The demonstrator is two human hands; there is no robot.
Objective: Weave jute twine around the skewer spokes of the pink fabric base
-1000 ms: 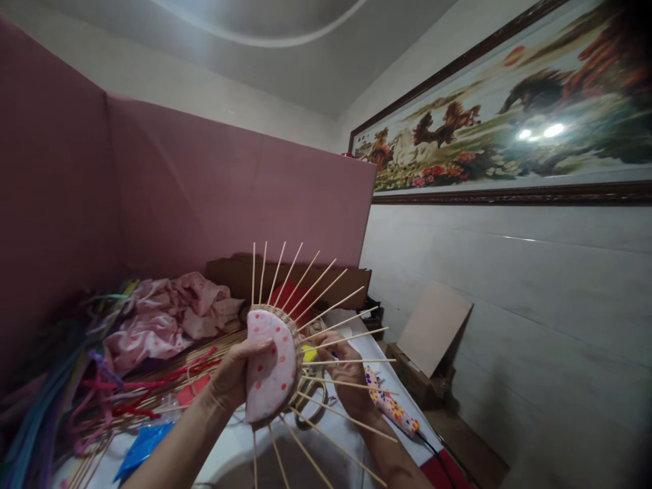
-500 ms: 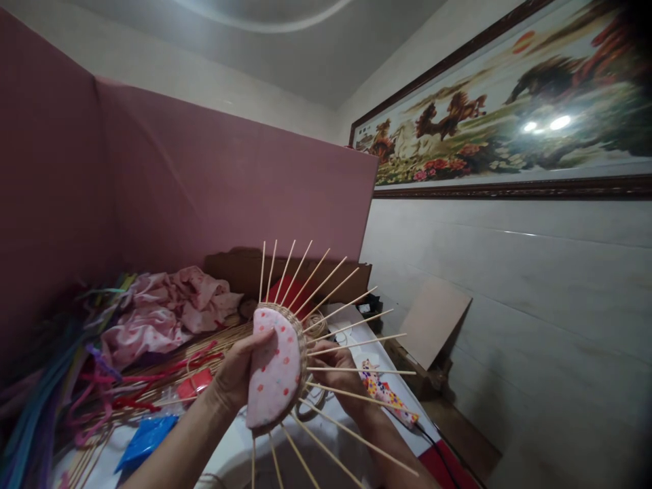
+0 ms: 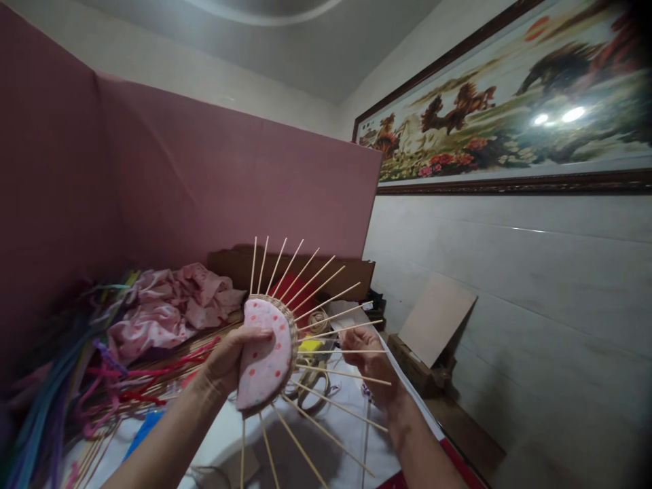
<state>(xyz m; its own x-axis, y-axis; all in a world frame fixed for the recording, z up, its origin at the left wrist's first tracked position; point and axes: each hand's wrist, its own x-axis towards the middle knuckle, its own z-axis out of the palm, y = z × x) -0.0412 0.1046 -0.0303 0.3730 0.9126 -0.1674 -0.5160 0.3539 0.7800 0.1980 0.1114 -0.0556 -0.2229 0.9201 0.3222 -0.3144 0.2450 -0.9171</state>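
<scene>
My left hand (image 3: 231, 360) grips a half-round woven piece (image 3: 265, 356), thumb on its front and the other fingers hidden behind. White cloth with red dots covers its face. Tan cord is woven along the curved rim (image 3: 291, 326), and several thin pale sticks (image 3: 326, 292) fan out from it. To the right, among the stick ends, my right hand (image 3: 367, 353) is closed in a pinch. A thin strand of cord seems to run from the rim to those fingers, though it is faint. Below the rim lie scissors (image 3: 313, 390) with gold-coloured handles.
Crumpled pink dotted cloth (image 3: 173, 302) lies at the left, near colourful strips (image 3: 43, 394) and red fuzzy stems (image 3: 147, 370). A coil of cord (image 3: 318, 319) and a yellow item (image 3: 308, 346) sit behind the sticks. A tan board (image 3: 438, 319) leans against the wall at right.
My right hand has moved away from the rim, outward to the right. The woven piece has shifted slightly left and up in my left hand. The scissors and the yellow item now show.
</scene>
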